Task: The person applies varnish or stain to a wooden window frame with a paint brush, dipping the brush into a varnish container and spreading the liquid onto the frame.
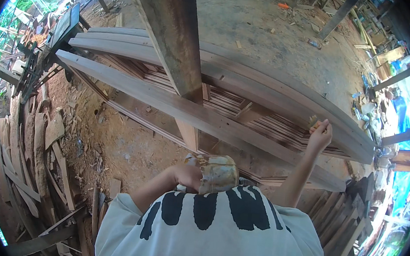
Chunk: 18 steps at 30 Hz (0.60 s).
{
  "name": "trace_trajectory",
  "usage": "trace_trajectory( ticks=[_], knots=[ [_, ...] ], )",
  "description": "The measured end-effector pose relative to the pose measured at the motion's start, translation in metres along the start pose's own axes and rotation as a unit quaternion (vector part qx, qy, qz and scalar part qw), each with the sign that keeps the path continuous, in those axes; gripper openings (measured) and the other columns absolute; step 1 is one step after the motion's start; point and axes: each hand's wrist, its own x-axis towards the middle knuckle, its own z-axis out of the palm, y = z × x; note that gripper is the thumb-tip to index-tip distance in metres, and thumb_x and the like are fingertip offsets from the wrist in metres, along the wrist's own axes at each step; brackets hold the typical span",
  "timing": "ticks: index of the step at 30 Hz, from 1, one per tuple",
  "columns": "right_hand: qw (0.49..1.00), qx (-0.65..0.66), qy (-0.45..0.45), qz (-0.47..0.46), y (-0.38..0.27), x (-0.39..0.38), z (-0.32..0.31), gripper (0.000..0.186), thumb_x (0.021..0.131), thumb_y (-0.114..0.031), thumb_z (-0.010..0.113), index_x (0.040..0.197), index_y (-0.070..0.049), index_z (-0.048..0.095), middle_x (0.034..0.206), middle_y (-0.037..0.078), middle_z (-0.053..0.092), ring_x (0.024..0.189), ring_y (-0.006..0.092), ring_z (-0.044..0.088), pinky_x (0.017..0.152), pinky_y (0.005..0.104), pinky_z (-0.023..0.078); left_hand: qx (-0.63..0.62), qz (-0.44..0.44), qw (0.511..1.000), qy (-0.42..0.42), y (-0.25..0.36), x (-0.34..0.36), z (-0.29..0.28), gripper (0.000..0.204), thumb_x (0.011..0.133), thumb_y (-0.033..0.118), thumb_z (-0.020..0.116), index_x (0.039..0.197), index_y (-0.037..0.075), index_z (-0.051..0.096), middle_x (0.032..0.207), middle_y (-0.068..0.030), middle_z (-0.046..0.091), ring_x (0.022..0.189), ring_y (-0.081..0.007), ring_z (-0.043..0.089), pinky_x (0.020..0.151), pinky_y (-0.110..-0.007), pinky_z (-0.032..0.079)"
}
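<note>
My left hand [189,177] is closed around a stained, yellowish-brown streaked container [220,173], held close to my body; what is inside it cannot be seen. Out to the right, my right hand [321,135] is closed on a small brush [312,121], whose pale, short end sticks out past the fingers. That hand is over a long wooden frame [263,86] with slatted panels between its rails. Nearer to me runs another long wooden frame [168,100], roughly parallel to the first.
A thick wooden post [168,25] rises between the frames, blocking part of them. Scrap wood [35,151] is piled at the left, and boards [339,220] lean at the lower right. Bottles and litter [362,111] lie along the right side of the dirt floor [254,24].
</note>
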Motion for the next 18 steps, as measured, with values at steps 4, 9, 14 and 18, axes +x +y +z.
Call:
trace_trajectory(
  ticks=[4,9,14,18],
  knots=[
    [1.000,0.003,-0.008,0.019,0.001,-0.005,0.001,0.041,0.102,-0.033,0.046,0.085,0.001,0.061,0.079,0.011,0.068,0.058,0.0149,0.063,0.051,0.0274,0.052,0.162,0.251,0.954,0.031,-0.022,0.026,-0.007,0.062,0.065,0.027,0.073,0.122,0.006,0.059,0.111,-0.0171,0.066,0.098,-0.0310,0.062,0.085,-0.035,0.048],
    [0.999,-0.024,-0.022,0.027,0.001,-0.012,0.006,0.039,0.102,-0.032,0.046,0.089,0.002,0.061,0.083,0.012,0.068,0.062,0.0152,0.064,0.054,0.0283,0.052,0.194,0.096,0.976,0.015,0.050,-0.002,-0.012,0.054,0.054,0.017,0.071,0.106,0.003,0.065,0.094,-0.0196,0.067,0.085,-0.0318,0.064,0.075,-0.036,0.049],
    [0.997,-0.041,-0.051,0.032,-0.018,-0.016,0.007,0.038,0.102,-0.032,0.046,0.094,0.001,0.062,0.086,0.012,0.069,0.068,0.0173,0.066,0.060,0.0295,0.053,0.213,0.020,0.977,0.006,-0.018,0.046,-0.007,0.066,0.058,0.009,0.076,0.122,0.006,0.062,0.115,-0.0138,0.065,0.104,-0.0272,0.060,0.092,-0.033,0.045],
    [0.990,-0.096,-0.083,-0.069,-0.028,-0.038,0.043,0.034,0.102,-0.028,0.047,0.094,0.002,0.063,0.087,0.018,0.068,0.074,0.0285,0.067,0.064,0.0371,0.051,0.266,0.093,0.958,0.045,-0.026,0.056,-0.003,0.062,0.067,0.011,0.075,0.127,0.008,0.059,0.123,-0.0143,0.061,0.113,-0.0257,0.056,0.100,-0.033,0.041]
  ],
)
